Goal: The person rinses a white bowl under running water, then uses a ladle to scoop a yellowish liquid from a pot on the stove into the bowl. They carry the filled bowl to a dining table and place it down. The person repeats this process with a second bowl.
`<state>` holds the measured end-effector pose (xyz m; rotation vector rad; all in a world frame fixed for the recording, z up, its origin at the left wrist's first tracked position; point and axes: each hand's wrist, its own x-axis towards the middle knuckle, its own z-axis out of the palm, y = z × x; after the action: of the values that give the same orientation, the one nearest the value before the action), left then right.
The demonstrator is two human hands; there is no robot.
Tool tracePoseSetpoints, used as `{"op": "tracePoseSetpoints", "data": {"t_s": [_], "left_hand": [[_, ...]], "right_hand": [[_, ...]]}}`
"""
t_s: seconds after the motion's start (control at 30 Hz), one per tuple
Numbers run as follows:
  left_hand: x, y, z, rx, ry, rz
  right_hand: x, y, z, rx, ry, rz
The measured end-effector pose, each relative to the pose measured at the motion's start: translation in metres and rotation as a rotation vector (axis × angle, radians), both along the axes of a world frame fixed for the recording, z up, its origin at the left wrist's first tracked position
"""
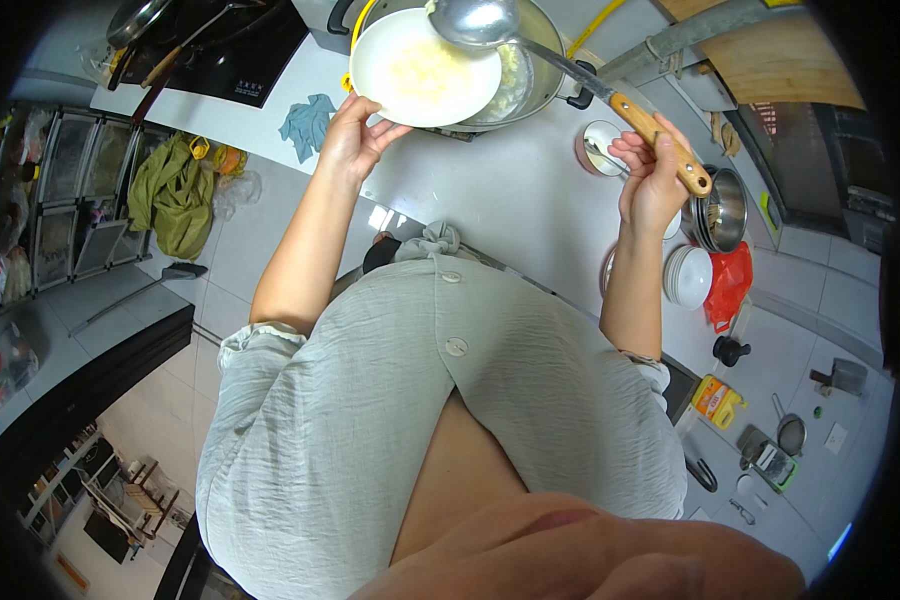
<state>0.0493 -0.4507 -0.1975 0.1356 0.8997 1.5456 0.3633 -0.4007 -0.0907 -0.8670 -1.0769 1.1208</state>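
Note:
My left hand [358, 135] grips the near rim of a white plate [379, 94], thumb on top and fingers beneath. Pale yellow pieces of food [424, 71] lie in the plate's middle. In my right hand [652, 169] is the wooden handle of a metal ladle [480, 21], whose bowl hangs over the plate's far right edge. Below them stands a large pot [547, 75] with black side handles, partly hidden by the plate. Pale food and liquid [514, 82] show inside it.
A blue cloth [307, 126] lies left of the pot, beside a black cooktop [232, 45] with pan handles. Near my right hand stand a small bowl with a spoon [601, 146], nested metal bowls [724, 210], stacked white dishes [688, 277] and a red plastic bag [729, 289].

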Motion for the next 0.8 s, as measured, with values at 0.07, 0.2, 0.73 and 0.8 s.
{"op": "tracePoseSetpoints", "data": {"t_s": [0.07, 0.2, 0.73, 0.8], "left_hand": [[-0.008, -0.002, -0.005, 0.006, 0.0, 0.001], [-0.017, -0.007, -0.005, -0.012, 0.048, 0.05], [-0.052, -0.019, -0.01, -0.015, 0.081, 0.139], [-0.053, -0.018, -0.01, -0.008, 0.076, 0.139]], "right_hand": [[0.008, 0.006, -0.003, -0.006, 0.075, -0.005], [0.014, 0.013, -0.008, -0.042, 0.109, -0.053], [-0.008, 0.038, -0.056, -0.384, -0.002, -0.015], [-0.014, 0.039, -0.063, -0.427, 0.016, -0.018]]}}
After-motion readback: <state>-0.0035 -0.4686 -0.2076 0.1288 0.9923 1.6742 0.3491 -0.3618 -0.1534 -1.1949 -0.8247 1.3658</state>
